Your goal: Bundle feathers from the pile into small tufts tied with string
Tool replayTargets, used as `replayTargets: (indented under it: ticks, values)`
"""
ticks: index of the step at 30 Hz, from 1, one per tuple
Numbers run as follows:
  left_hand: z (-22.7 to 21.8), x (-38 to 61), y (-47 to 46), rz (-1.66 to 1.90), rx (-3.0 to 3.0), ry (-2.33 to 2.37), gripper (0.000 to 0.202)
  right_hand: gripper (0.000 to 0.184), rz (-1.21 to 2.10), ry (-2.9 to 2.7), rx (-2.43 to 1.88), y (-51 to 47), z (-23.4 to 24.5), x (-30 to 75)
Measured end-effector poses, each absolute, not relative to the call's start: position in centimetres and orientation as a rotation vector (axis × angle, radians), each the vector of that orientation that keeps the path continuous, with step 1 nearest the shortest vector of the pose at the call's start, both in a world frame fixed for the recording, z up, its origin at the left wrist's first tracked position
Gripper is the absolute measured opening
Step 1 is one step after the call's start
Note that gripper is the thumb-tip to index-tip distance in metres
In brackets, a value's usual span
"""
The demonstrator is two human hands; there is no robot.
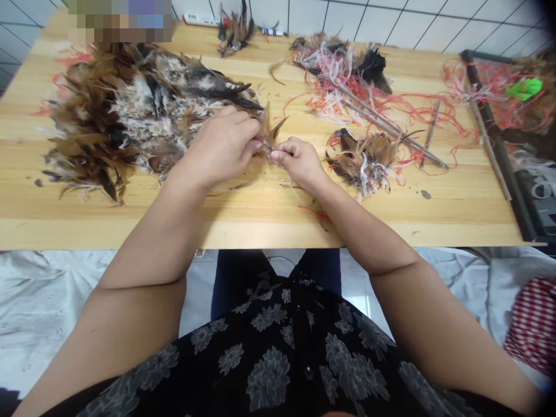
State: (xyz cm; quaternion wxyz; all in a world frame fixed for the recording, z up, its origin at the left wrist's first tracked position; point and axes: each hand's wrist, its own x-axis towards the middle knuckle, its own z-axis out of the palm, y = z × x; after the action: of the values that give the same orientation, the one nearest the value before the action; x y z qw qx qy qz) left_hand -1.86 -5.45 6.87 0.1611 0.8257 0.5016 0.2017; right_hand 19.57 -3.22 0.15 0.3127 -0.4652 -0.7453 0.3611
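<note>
Your left hand (228, 138) and right hand (303, 163) meet near the middle of the worktop (26, 174), fingertips drawn closed, both pinched on one small feather tuft (273, 132) whose tips point up and away from you. From the left, a broad feather heap (150, 110), brown, black and pale fluffy, reaches right up to your left hand; behind it a red-and-white marker (202, 21), a little feather bunch (237, 33) and a blue-and-white marker (273, 32) lie near the tiled wall. The step in hand looks like fine fingertip work at the tuft's lower end, though exactly what lies between your fingers is too small to tell. The next move, I'd judge, calls for one steady pinch so your other fingertips can shift without the quills splaying. Right of you sit a tangle of red and white strips (324, 66), a looser feather cluster (364, 161) just beyond your right wrist, thin sticks (428, 155), and a dark-rimmed tray (518, 191) at the end.
</note>
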Motion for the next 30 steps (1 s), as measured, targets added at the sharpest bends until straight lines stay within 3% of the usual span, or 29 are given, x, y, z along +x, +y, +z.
replayTargets:
  ticks: [5, 13, 23, 30]
  values:
    - [6.4, -1.9, -5.1, 0.704, 2.251, 1.352, 0.028, 0.020, 1.007, -1.929, -1.159, -3.3, 0.0, 19.3]
    - [5.8, -3.0, -4.1, 0.926, 2.109, 1.333, 0.020, 0.032, 1.215, -1.589, -1.154, -3.0, 0.4, 19.8]
    - [4.7, -3.3, -3.7, 1.091, 1.895, 1.266, 0.020, 0.045, 1.129, -1.374, -1.137, -1.4, -0.5, 21.8]
    - [3.3, -1.9, -3.6, 1.079, 1.941, 1.325, 0.006, 0.045, 1.140, -1.399, -1.154, -2.2, -0.4, 20.9]
